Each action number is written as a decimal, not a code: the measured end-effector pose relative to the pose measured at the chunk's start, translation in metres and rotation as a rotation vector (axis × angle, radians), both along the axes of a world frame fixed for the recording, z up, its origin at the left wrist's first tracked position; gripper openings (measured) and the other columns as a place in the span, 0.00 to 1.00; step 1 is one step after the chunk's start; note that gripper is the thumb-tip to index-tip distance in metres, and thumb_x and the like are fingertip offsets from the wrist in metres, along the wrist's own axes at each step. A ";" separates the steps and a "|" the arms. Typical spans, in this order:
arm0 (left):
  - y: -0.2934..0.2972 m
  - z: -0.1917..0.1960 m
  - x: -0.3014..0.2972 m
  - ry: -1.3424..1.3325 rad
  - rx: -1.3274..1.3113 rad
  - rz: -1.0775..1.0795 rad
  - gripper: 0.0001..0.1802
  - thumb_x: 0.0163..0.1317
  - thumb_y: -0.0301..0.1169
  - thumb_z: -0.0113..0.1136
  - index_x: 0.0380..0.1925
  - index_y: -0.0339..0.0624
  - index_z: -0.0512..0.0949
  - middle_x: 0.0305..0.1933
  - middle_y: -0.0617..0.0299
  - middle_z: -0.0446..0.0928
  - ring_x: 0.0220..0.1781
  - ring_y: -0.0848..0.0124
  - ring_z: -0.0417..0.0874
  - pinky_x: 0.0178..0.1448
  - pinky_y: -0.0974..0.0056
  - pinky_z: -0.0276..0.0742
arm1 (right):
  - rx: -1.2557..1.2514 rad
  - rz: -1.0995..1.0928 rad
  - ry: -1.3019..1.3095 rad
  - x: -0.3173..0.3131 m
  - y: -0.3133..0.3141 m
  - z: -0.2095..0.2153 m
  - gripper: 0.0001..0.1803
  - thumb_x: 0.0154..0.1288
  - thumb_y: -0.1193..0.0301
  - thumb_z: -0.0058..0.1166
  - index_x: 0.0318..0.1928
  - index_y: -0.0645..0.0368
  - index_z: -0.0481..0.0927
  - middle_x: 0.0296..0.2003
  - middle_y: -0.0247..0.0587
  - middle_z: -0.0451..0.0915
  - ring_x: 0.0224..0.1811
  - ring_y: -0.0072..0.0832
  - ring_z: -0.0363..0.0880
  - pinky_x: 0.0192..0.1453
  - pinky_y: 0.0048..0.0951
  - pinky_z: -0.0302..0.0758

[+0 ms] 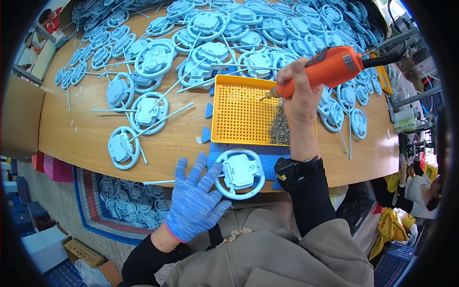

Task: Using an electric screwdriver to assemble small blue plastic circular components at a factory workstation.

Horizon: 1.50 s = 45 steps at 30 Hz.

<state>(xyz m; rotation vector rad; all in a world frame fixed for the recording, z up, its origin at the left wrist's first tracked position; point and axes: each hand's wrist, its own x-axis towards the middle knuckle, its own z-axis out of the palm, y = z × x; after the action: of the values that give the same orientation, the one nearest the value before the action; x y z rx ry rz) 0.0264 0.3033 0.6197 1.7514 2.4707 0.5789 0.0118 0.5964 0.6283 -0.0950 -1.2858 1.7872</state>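
My right hand (303,91) is wrapped round an orange electric screwdriver (330,69), its tip pointing left over a yellow perforated tray (239,117). Small metal screws (279,128) lie heaped along the tray's right side, partly hidden by my wrist. In a blue knit glove, my left hand (196,198) lies with fingers spread at the left rim of a light blue toy steering wheel (240,172). That wheel rests back side up on a blue mat (272,158) at the table's front edge. A thin light blue rod sticks out left from beneath my left hand.
Many more light blue steering wheels (205,24) with rods are piled across the back of the table (181,129), and several lie at the left. Below the front edge, a blue-rimmed bin (129,198) holds more. Another person (420,193) is at the far right.
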 end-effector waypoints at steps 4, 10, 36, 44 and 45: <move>0.004 -0.011 0.006 -0.100 0.069 0.005 0.18 0.43 0.45 0.72 0.29 0.47 0.83 0.60 0.50 0.70 0.64 0.43 0.68 0.65 0.32 0.55 | 0.043 -0.035 -0.039 0.002 -0.003 0.003 0.13 0.62 0.64 0.64 0.35 0.56 0.74 0.22 0.33 0.74 0.25 0.24 0.72 0.33 0.31 0.71; 0.032 -0.019 0.017 -0.100 0.424 0.138 0.35 0.40 0.41 0.75 0.51 0.45 0.75 0.57 0.52 0.74 0.62 0.48 0.71 0.66 0.41 0.59 | 0.125 -0.014 0.002 0.020 -0.014 0.029 0.16 0.64 0.61 0.62 0.40 0.59 0.75 0.25 0.34 0.73 0.27 0.26 0.71 0.36 0.32 0.70; 0.056 -0.008 0.015 -0.214 0.325 0.273 0.37 0.39 0.42 0.75 0.53 0.46 0.75 0.42 0.57 0.76 0.51 0.58 0.75 0.63 0.46 0.57 | 0.184 0.302 -0.145 0.093 -0.099 0.022 0.14 0.57 0.74 0.63 0.39 0.61 0.71 0.26 0.35 0.74 0.26 0.20 0.72 0.31 0.23 0.70; -0.007 0.017 0.012 -0.123 0.144 0.239 0.40 0.41 0.46 0.74 0.56 0.43 0.73 0.50 0.52 0.76 0.59 0.55 0.73 0.68 0.44 0.56 | -0.014 0.445 -0.019 0.092 -0.082 0.030 0.23 0.61 0.57 0.64 0.44 0.58 0.70 0.24 0.34 0.70 0.24 0.24 0.69 0.27 0.28 0.68; -0.029 0.024 0.004 -0.164 0.094 0.286 0.40 0.40 0.45 0.74 0.57 0.44 0.73 0.49 0.54 0.75 0.57 0.57 0.73 0.67 0.45 0.58 | -0.016 0.431 -0.008 0.094 -0.072 0.030 0.23 0.61 0.57 0.64 0.44 0.58 0.70 0.24 0.34 0.70 0.24 0.24 0.69 0.27 0.28 0.68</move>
<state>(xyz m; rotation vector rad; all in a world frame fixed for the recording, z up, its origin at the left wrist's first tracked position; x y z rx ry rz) 0.0308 0.2746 0.6436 1.3220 2.6306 0.8356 0.1056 0.5243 0.6583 0.1804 -1.3721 2.1596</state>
